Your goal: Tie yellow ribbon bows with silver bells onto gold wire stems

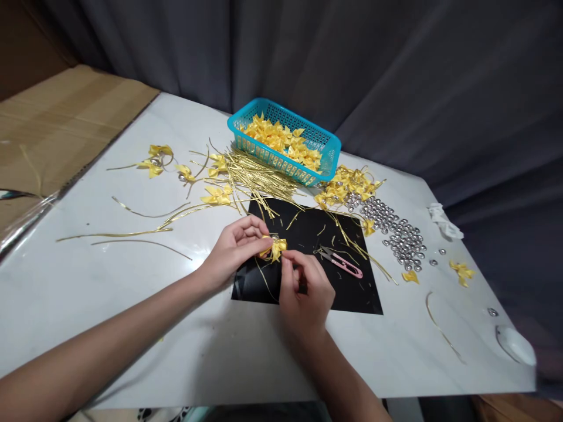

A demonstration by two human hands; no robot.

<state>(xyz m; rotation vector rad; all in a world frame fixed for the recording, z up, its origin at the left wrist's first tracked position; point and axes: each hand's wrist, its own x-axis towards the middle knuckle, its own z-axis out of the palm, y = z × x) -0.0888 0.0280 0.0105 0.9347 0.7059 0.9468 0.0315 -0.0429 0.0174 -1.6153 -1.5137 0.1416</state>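
Between thumb and fingers, my left hand [240,246] pinches a yellow ribbon bow [277,248] with a gold cord trailing down from it. My right hand [308,287] is closed at the bow's right side, thumb and forefinger pressed together by its edge; whether they grip ribbon or cord is too small to make out. Both hands are above a black mat [352,299]. On the mat, to the right of my right hand, lie pink-handled thread snips [341,262] among short cord clippings.
A blue basket [329,149] of yellow bows stands at the back, with a pile of gold cords [259,176] before it. Silver beads [402,234] and more bows [352,181] spread on the right. Loose cords and bows lie left. Cardboard [65,117] borders the table's left.
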